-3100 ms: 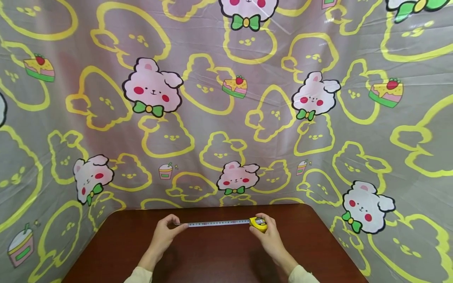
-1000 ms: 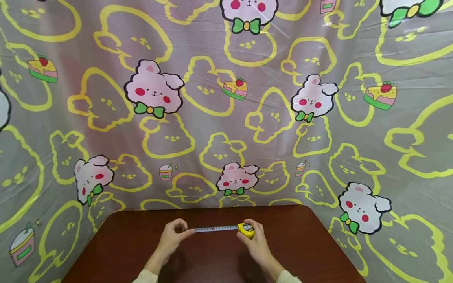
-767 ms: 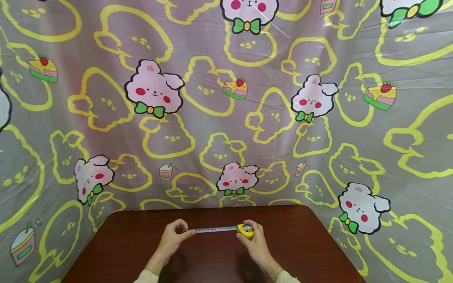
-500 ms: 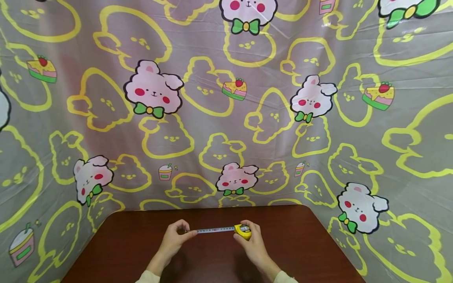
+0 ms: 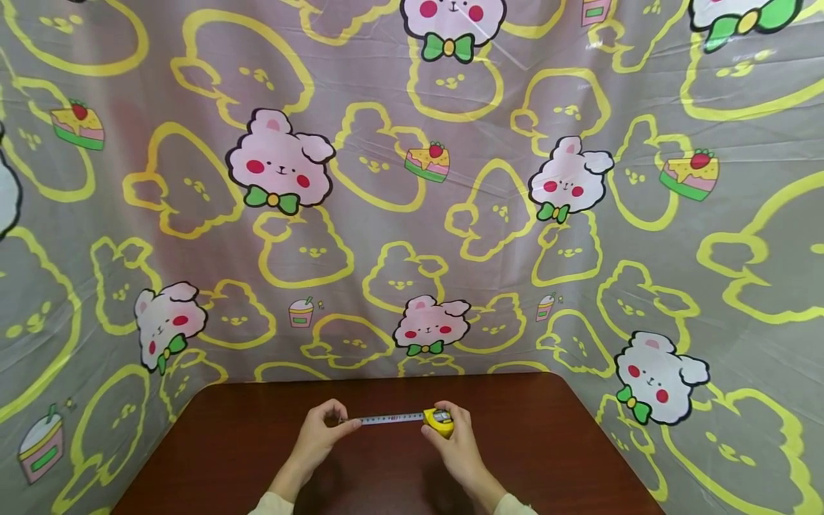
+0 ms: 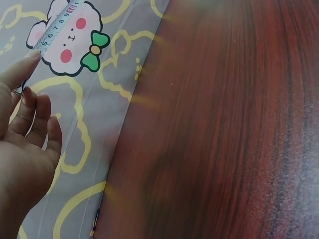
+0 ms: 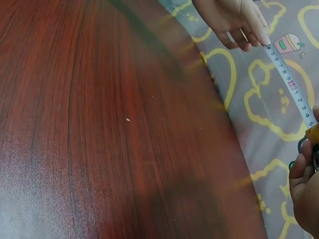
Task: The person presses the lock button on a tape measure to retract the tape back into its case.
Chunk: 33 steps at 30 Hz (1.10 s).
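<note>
A yellow tape measure (image 5: 438,423) is gripped in my right hand (image 5: 458,445), its case held between thumb and fingers above the table. From it a white blade (image 5: 393,418) with black and red marks stretches left, straight and roughly level. My left hand (image 5: 315,438) pinches the blade's free end between thumb and forefinger, the other fingers curled loosely; the end itself is mostly hidden. In the left wrist view the blade (image 6: 55,31) rises from the pinching thumb. In the right wrist view the case (image 7: 313,133) shows only partly at the frame's edge.
Beneath both hands lies a dark red-brown wood-grain table (image 5: 386,479) with rounded far corners. A grey curtain (image 5: 386,214) printed with yellow outlines and white rabbits hangs behind it and along both sides.
The stretched blade has become shorter. My right hand has moved left with the tape measure, and my left hand slightly right, so the hands are closer together. Both keep their hold.
</note>
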{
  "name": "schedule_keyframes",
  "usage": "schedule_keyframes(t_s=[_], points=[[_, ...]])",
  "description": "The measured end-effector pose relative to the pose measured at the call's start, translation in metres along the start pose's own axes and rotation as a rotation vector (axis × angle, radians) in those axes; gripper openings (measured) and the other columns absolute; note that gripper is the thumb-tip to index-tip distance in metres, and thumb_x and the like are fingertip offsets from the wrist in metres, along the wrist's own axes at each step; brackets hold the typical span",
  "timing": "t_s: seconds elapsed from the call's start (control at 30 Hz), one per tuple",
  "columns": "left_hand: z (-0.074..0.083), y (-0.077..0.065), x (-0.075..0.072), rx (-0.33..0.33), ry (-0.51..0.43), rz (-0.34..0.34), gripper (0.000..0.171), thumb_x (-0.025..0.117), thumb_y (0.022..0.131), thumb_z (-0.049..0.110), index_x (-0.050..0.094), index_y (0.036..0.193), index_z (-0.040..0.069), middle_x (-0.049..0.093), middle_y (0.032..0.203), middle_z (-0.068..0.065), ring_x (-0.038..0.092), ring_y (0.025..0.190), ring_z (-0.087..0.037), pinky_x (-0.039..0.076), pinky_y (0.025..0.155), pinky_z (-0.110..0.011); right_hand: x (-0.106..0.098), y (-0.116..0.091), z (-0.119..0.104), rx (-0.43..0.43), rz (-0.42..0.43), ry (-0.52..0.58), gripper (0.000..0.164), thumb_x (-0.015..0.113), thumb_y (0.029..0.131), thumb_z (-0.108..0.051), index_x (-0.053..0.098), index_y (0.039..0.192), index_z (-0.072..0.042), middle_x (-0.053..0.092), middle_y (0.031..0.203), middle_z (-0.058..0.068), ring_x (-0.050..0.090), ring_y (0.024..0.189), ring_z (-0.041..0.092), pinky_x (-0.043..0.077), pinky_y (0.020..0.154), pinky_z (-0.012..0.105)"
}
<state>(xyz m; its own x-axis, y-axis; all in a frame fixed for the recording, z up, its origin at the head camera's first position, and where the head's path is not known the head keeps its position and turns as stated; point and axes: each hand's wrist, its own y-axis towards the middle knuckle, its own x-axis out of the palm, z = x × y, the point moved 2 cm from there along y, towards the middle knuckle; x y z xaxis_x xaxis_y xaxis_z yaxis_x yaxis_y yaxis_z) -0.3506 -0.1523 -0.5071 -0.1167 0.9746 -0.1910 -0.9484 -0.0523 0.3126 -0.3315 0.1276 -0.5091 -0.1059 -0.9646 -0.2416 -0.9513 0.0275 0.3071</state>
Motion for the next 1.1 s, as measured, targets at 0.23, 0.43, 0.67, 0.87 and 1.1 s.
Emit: schedule_keyframes(t_s=[0.23, 0.43, 0.67, 0.87, 1.1], points=[[-0.004, 0.002, 0.001, 0.027, -0.035, -0.045, 0.030, 0.091, 0.078, 0.011, 0.060, 0.081, 0.009, 0.054, 0.081, -0.002, 0.052, 0.081, -0.018, 0.041, 0.075, -0.032, 0.003, -0.001, -0.002, 0.001, -0.013, 0.012, 0.049, 0.084, 0.089, -0.017, 0.057, 0.128, -0.003, 0.042, 0.129, 0.020, 0.053, 0.111, 0.031, 0.048, 0.086, 0.026], [-0.004, 0.003, 0.004, 0.031, -0.029, -0.051, 0.028, 0.090, 0.080, 0.012, 0.062, 0.084, 0.009, 0.056, 0.084, -0.003, 0.052, 0.083, -0.018, 0.041, 0.077, -0.032, 0.006, -0.002, -0.004, -0.013, -0.001, 0.000, 0.048, 0.084, 0.089, -0.016, 0.058, 0.127, -0.005, 0.043, 0.129, 0.019, 0.053, 0.110, 0.031, 0.048, 0.087, 0.027], [-0.003, 0.004, 0.008, 0.023, -0.033, -0.074, 0.025, 0.089, 0.082, 0.013, 0.064, 0.085, 0.009, 0.058, 0.085, -0.002, 0.053, 0.083, -0.017, 0.042, 0.079, -0.033, 0.010, -0.002, -0.003, -0.018, 0.019, -0.011, 0.047, 0.085, 0.088, -0.017, 0.059, 0.126, -0.005, 0.044, 0.128, 0.018, 0.053, 0.110, 0.029, 0.047, 0.089, 0.028], [-0.002, 0.003, 0.012, 0.031, -0.029, -0.079, 0.026, 0.089, 0.082, 0.015, 0.064, 0.084, 0.010, 0.058, 0.083, -0.002, 0.054, 0.082, -0.017, 0.042, 0.078, -0.032, 0.013, -0.003, -0.004, -0.024, 0.023, -0.018, 0.047, 0.085, 0.088, -0.018, 0.059, 0.126, -0.006, 0.044, 0.128, 0.018, 0.054, 0.110, 0.029, 0.046, 0.091, 0.029], [-0.002, 0.005, 0.017, 0.037, -0.024, -0.077, 0.025, 0.089, 0.082, 0.013, 0.064, 0.084, 0.010, 0.058, 0.083, -0.001, 0.054, 0.083, -0.016, 0.042, 0.078, -0.030, 0.015, -0.003, -0.005, -0.029, 0.030, -0.026, 0.047, 0.085, 0.088, -0.017, 0.059, 0.126, -0.005, 0.043, 0.128, 0.019, 0.054, 0.110, 0.029, 0.046, 0.091, 0.030]])
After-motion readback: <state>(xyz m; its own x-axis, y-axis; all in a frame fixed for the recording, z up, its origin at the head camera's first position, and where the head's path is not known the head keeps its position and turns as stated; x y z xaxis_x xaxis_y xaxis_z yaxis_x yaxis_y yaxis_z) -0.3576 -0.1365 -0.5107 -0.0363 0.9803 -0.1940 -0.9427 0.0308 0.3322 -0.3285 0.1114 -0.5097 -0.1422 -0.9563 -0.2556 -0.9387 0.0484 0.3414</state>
